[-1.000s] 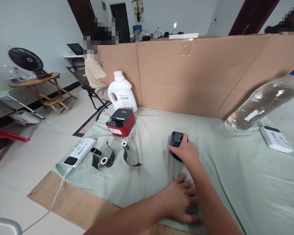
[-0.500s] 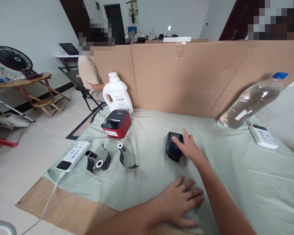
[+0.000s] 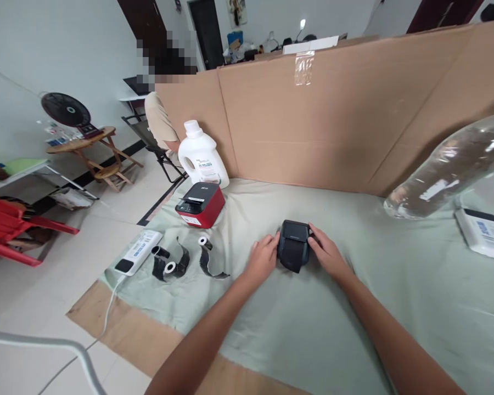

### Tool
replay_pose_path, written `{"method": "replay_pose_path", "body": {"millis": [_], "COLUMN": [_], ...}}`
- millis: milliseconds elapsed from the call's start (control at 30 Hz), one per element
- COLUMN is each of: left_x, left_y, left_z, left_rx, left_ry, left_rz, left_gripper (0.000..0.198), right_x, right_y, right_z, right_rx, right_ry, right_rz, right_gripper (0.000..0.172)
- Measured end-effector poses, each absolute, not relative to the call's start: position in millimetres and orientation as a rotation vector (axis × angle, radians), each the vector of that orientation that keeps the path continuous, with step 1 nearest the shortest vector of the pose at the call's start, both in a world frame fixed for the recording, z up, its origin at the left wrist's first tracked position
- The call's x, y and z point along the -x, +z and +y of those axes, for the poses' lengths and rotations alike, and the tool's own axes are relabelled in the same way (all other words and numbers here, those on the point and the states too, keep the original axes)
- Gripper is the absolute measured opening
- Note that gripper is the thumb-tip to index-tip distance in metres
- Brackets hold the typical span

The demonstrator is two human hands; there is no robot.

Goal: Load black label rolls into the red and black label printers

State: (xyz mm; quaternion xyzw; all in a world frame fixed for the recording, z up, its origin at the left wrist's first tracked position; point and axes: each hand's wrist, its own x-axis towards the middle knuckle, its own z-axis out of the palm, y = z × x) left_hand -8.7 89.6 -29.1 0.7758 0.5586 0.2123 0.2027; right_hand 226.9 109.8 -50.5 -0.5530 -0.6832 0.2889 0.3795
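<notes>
A small black portable printer [image 3: 293, 233] stands on the pale green cloth, with a dark strip of paper [image 3: 292, 253] hanging from its front. My left hand [image 3: 263, 257] grips its left side, fingertips at the upper edge. On the opposite side, my right hand [image 3: 328, 252] holds it with thumb and fingers along the edge. To the left lie rolls of black paper with white cores: a partly unrolled one [image 3: 206, 255] and others [image 3: 170, 267] curled together beside it.
A red and black printer [image 3: 201, 206] and a white detergent bottle [image 3: 203, 159] stand at the back left. White power strips [image 3: 139, 252] lie on both sides. A cardboard wall [image 3: 313, 126] closes the back; a large plastic bottle [image 3: 448, 164] leans against it. A person [image 3: 160, 123] sits beyond.
My left hand has left the cloth near the front and come up to the black printer's left side. My right hand has shifted from its top to its right edge. The view has shifted.
</notes>
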Motion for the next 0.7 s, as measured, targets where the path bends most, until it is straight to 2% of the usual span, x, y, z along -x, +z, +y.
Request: {"method": "replay_pose_path", "body": {"millis": [267, 500, 700], "left_x": [11.9, 12.3, 11.8], "left_y": [-34.6, -36.2, -35.7], "left_z": [99.4, 102.1, 100.9], "left_rx": [-2.245, -2.491, -2.585], "left_ry": [0.47, 0.327, 0.263], "left_rz": [1.581, 1.665, 1.691], "left_gripper": [0.054, 0.057, 0.056], "right_x": [-225.7, -224.5, -223.3], "right_y": [-52.7, -54.7, -54.0], "right_z": [110.9, 109.8, 109.2], "right_rx": [1.404, 1.459, 1.465], "right_ry": [0.713, 0.755, 0.762], "right_rz": [-1.749, -1.667, -1.676], "right_gripper": [0.06, 0.074, 0.075]}}
